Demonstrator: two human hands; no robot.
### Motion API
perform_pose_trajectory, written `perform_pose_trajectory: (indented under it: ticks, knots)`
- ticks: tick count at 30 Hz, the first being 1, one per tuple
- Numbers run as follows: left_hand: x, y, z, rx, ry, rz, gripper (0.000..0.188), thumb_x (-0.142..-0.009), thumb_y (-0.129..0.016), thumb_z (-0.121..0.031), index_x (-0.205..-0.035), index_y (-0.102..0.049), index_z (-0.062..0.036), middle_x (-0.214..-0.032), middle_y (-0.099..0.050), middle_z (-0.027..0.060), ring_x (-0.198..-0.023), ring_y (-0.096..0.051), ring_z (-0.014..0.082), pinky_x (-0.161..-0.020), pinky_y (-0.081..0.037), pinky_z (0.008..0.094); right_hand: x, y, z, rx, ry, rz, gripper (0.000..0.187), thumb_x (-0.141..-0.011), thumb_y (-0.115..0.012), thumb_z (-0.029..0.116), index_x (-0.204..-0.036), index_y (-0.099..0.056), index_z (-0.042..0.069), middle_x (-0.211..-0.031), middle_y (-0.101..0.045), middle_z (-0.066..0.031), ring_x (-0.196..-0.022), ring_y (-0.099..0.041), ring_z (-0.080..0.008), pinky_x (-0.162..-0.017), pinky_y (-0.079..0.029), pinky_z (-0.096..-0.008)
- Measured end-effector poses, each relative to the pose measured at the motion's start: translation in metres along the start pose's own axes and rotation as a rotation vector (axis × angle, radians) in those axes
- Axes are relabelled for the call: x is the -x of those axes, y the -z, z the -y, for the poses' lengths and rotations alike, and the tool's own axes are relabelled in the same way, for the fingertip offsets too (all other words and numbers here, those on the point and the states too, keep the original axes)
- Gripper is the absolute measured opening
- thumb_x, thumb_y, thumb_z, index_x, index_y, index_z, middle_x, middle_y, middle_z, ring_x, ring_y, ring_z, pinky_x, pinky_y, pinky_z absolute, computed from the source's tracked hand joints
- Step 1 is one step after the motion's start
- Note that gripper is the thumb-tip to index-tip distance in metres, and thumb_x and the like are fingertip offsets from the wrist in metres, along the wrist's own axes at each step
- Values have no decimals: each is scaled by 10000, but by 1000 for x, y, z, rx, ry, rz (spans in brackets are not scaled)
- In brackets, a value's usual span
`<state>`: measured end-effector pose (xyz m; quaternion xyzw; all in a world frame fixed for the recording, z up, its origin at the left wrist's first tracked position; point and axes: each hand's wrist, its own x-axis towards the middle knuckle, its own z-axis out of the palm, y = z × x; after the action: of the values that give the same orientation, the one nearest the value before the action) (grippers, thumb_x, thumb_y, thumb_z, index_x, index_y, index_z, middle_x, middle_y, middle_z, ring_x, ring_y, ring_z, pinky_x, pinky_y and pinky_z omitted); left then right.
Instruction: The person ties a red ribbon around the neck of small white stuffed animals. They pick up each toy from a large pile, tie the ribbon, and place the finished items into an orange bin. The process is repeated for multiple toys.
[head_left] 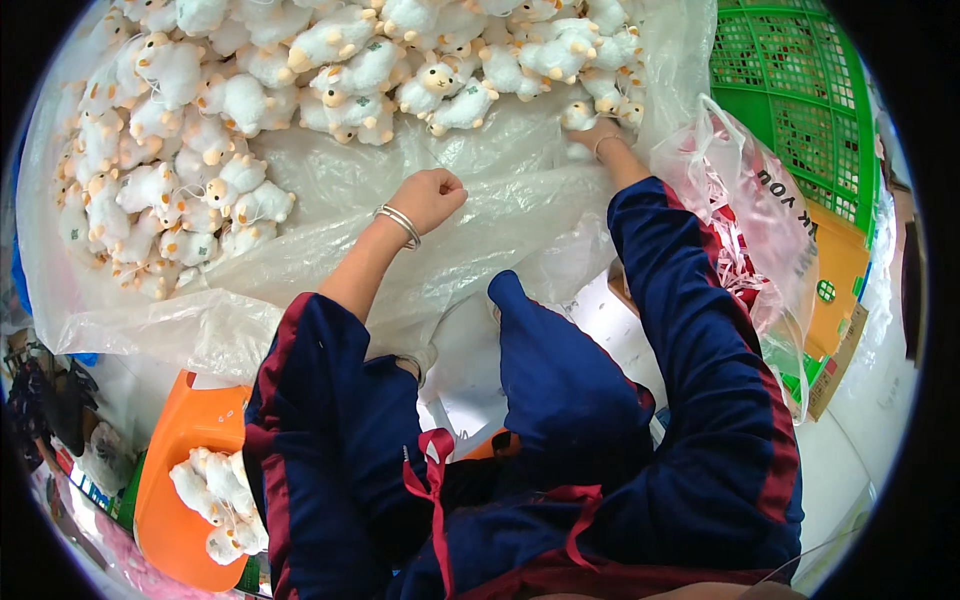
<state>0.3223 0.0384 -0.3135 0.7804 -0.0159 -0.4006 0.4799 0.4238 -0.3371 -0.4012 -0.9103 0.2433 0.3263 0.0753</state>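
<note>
My left hand (431, 199), with silver bangles at the wrist, is held over the clear plastic sheet (480, 195). Its fingers are curled closed, and whatever they may hold is hidden. Farther forward and to the right, my right hand (600, 137) reaches the right end of a heap of small white plush sheep (240, 100). Its fingers close around one plush sheep (578, 116), partly covered by the hand. The toys have cream faces and feet and thin white string loops.
On the right, a clear bag of red and white ribbons or tags (735, 240) stands beside a green plastic crate (790, 100). An orange chair (165, 510) at lower left carries several more plush sheep (225, 495). A yellow box (840, 270) is at far right.
</note>
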Motion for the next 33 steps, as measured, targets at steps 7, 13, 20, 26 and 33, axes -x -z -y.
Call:
perform_pose_trajectory:
  ticks: [7, 13, 20, 26, 33]
  knots:
    - [-26, -41, 17, 310, 135, -172, 501, -869, -716, -369, -1166, -622, 24, -1085, -678, 103, -910, -646, 172, -791, -522, 319, 129, -61, 77, -176, 442, 381, 611, -798, -670, 510, -1089, -690, -27, -1079, -690, -261, -1050, -656, -383, -925, -499, -418]
    - [-5, -10, 45, 661, 190, -132, 425, -824, -768, -333, -1093, -664, -19, -973, -693, 60, -824, -662, 145, -713, -527, 285, 178, -34, 125, -200, 904, 739, 432, -778, -726, 402, -1053, -725, 68, -1035, -727, -124, -951, -691, -266, -845, -535, -369]
    - [0, 13, 74, 720, 241, -404, 454, -787, -810, -330, -1074, -673, -5, -967, -703, 80, -832, -661, 149, -717, -530, 307, -20, 52, 5, -181, 158, -575, 710, -736, -791, 433, -1301, -584, 55, -1263, -624, -174, -1158, -609, -287, -941, -500, -412]
    - [3, 14, 66, 471, 131, -408, 577, -758, -824, -354, -1148, -626, 21, -1086, -670, 141, -955, -642, 204, -809, -524, 330, -56, 24, 6, -2, -111, -239, 948, -795, -685, 602, -1533, -306, 144, -1551, -369, -126, -1375, -412, -338, -1066, -406, -504]
    - [-31, -18, 49, -286, -172, -211, 861, -701, -754, -558, -1280, -582, 55, -1355, -501, 316, -1419, -268, 429, -1139, -306, 449, -113, -6, -19, -208, 85, -354, 748, -879, -516, 609, -1471, -404, 166, -1512, -433, -64, -1351, -449, -263, -1091, -376, -435]
